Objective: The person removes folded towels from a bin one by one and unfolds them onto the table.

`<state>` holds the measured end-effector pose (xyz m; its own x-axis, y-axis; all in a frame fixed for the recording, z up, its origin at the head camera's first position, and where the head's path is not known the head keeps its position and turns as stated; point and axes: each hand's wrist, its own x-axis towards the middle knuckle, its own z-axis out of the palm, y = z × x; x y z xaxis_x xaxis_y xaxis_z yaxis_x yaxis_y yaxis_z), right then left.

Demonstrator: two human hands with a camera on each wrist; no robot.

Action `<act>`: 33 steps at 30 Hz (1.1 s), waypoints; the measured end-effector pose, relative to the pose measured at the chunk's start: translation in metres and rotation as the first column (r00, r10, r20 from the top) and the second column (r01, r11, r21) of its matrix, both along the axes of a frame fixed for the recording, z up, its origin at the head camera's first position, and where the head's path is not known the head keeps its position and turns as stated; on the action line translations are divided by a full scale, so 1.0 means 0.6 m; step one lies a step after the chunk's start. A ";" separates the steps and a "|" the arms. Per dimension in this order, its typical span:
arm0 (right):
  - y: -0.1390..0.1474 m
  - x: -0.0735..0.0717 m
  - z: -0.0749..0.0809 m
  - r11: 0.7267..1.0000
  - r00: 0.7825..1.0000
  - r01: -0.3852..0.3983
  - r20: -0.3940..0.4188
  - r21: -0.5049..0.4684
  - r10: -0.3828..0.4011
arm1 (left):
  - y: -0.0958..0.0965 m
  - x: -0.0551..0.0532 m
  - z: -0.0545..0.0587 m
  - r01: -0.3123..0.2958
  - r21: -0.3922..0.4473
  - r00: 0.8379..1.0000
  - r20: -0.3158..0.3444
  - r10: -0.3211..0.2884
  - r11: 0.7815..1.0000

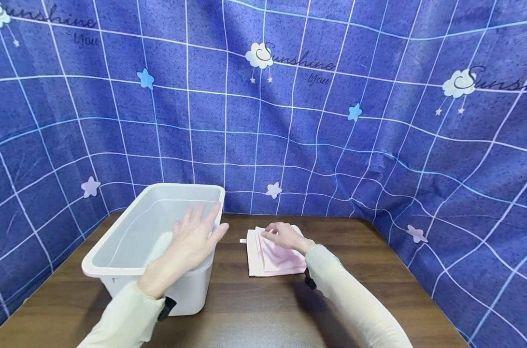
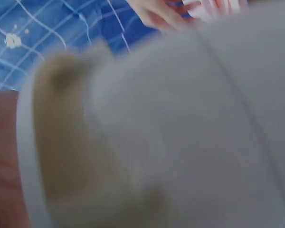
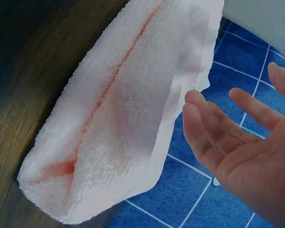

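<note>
My left hand (image 1: 187, 244) is spread flat with straight fingers over the right side of a white plastic bin (image 1: 91, 266). Whether it touches the rim cannot be told. In the left wrist view the bin's wall (image 2: 180, 118) fills most of the picture, with part of the left hand (image 2: 4, 166) at the edge. A folded pale pink towel (image 1: 282, 263) lies on the table to the right of the bin. Just above it hovers my right hand (image 1: 285, 236). In the right wrist view that hand (image 3: 247, 142) has loosely bent fingers, apart from the towel (image 3: 128, 104), and holds nothing.
The dark wooden table (image 1: 246, 309) carries both the bin and the towel. A blue curtain (image 1: 289, 130) with a white grid, clouds and stars hangs behind and on both sides. A small white tag (image 1: 243, 240) sticks out from the towel's left edge.
</note>
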<state>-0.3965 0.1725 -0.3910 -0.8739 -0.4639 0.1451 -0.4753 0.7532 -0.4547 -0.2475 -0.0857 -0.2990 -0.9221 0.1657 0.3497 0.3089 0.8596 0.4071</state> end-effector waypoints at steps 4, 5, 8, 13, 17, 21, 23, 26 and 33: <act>-0.002 -0.002 -0.002 1.000 1.000 0.017 -0.014 0.010 -0.017 | 0.035 -0.003 -0.008 0.025 -0.013 1.000 -0.009 -0.025 1.000; -0.002 -0.003 -0.004 1.000 0.999 0.024 -0.022 0.020 -0.023 | 0.043 -0.004 -0.010 0.032 -0.018 0.999 -0.008 -0.032 0.999; -0.003 -0.005 -0.011 0.999 0.999 0.037 -0.018 0.030 -0.037 | 0.069 -0.010 -0.017 0.050 -0.027 0.999 -0.011 -0.050 0.998; -0.010 -0.009 -0.028 1.000 1.000 0.018 -0.026 0.012 -0.017 | 0.110 -0.021 -0.028 0.063 -0.043 0.998 -0.019 -0.064 0.997; -0.026 -0.014 -0.042 0.998 0.994 -0.001 -0.107 0.059 0.007 | 0.135 -0.035 -0.042 0.070 -0.027 0.998 0.001 -0.070 0.997; -0.048 -0.016 -0.053 0.987 0.991 0.073 -0.118 0.146 -0.056 | 0.148 -0.045 -0.057 0.066 0.002 0.996 0.053 -0.066 0.998; -0.060 -0.014 -0.057 0.969 0.989 0.138 -0.087 0.206 -0.123 | 0.149 -0.049 -0.065 0.053 0.018 0.995 0.082 -0.054 0.998; -0.074 -0.009 -0.061 0.933 0.977 0.212 -0.062 0.292 -0.203 | 0.147 -0.055 -0.079 0.020 0.031 0.993 0.112 -0.024 0.999; -0.083 -0.002 -0.069 0.882 0.962 0.272 -0.086 0.384 -0.259 | 0.140 -0.073 -0.118 -0.058 0.027 0.988 0.143 0.053 0.998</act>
<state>-0.3978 0.1228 -0.4321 -0.9704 -0.2397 0.0309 -0.2415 0.9664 -0.0879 -0.2911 -0.0015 -0.3700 -0.9702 0.1041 0.2187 0.1982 0.8601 0.4700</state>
